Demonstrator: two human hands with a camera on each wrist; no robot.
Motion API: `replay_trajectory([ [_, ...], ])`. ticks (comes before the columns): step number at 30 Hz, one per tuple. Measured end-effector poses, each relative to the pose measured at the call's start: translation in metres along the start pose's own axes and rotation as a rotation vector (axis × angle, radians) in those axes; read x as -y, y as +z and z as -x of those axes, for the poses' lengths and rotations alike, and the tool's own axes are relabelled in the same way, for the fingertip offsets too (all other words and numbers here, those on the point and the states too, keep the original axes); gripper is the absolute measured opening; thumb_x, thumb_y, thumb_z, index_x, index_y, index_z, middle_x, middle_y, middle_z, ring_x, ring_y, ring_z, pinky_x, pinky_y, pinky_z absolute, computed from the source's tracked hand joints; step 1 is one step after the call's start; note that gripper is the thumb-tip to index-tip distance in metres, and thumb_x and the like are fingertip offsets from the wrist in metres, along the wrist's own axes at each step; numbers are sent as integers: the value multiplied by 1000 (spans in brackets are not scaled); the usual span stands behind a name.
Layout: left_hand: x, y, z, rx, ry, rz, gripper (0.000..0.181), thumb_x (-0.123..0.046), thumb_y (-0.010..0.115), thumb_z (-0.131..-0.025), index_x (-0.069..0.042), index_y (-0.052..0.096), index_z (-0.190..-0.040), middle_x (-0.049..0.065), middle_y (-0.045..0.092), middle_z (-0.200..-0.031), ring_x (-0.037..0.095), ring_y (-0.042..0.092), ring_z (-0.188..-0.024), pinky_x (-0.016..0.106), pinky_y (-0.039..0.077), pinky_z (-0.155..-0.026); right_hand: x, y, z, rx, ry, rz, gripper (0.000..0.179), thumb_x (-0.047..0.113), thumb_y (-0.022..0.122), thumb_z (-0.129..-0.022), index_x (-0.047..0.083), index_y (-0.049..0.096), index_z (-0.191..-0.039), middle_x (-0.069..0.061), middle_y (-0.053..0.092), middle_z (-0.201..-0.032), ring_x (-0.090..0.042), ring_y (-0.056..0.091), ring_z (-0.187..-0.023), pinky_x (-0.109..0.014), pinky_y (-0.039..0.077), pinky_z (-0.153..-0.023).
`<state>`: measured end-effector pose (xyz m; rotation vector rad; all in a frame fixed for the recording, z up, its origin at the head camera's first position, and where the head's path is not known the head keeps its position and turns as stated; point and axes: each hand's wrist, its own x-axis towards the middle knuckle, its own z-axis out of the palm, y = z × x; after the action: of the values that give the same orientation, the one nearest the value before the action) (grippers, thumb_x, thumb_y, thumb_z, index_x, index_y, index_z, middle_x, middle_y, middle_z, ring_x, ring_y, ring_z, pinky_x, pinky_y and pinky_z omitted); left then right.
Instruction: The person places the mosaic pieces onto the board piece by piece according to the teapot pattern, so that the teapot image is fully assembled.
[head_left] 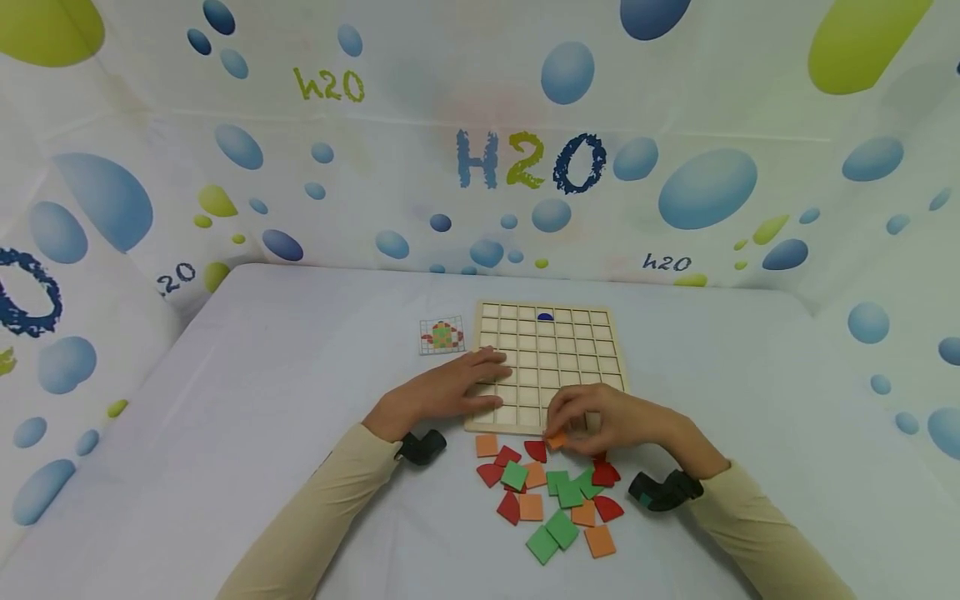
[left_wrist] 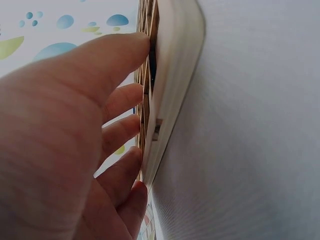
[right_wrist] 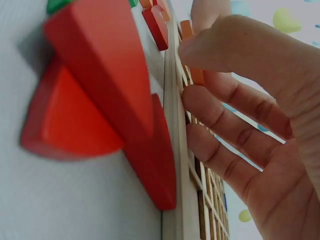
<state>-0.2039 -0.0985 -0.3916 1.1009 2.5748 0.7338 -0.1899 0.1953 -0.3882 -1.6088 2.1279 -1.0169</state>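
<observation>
A wooden grid board (head_left: 528,360) lies on the table, a blue half-round piece (head_left: 545,317) in its top row. My left hand (head_left: 442,389) rests on the board's left side with its fingers spread; the left wrist view shows the thumb (left_wrist: 117,57) at the frame's edge. Over the board's near edge, my right hand (head_left: 611,417) pinches an orange square tile (right_wrist: 197,76) between thumb and fingers. Just below that hand lie red quarter-round pieces (right_wrist: 95,60), some stacked on one another.
Green square tiles (head_left: 542,544), orange square tiles (head_left: 600,541) and red quarter-round pieces (head_left: 608,509) lie scattered and partly overlapping in front of the board. A pattern card (head_left: 442,336) with a coloured figure on a grid lies left of the board. A printed curtain (head_left: 420,200) hangs behind the table.
</observation>
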Motion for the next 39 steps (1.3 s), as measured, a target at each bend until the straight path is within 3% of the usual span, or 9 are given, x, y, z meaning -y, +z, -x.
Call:
replay_trajectory([
  [12,0,0,2,7,-22,-6,52,-31,60,-98,-7,49,-143,12,37,-154,29,21,-148,44,26,-117,-15,-8,-6,-103,-12,22,24,0,73,-85,6,71,-109,-9,64,-106,-19,58,-85,-31,55,-69],
  [31,3,2,1,7,-4,-23,53,-31,59,-98,-7,48,-144,12,38,-154,29,21,-148,45,26,-117,-34,-33,-21,-104,129,48,20,0,71,-87,0,72,-107,-11,64,-103,-22,59,-80,-30,56,-70],
  [39,1,1,1,13,-2,-21,53,-32,58,-99,-7,48,-144,11,37,-154,29,21,-148,45,25,-117,-44,-39,-25,-202,135,86,21,-5,71,-85,-4,71,-106,-14,65,-104,-23,61,-80,-35,57,-70],
])
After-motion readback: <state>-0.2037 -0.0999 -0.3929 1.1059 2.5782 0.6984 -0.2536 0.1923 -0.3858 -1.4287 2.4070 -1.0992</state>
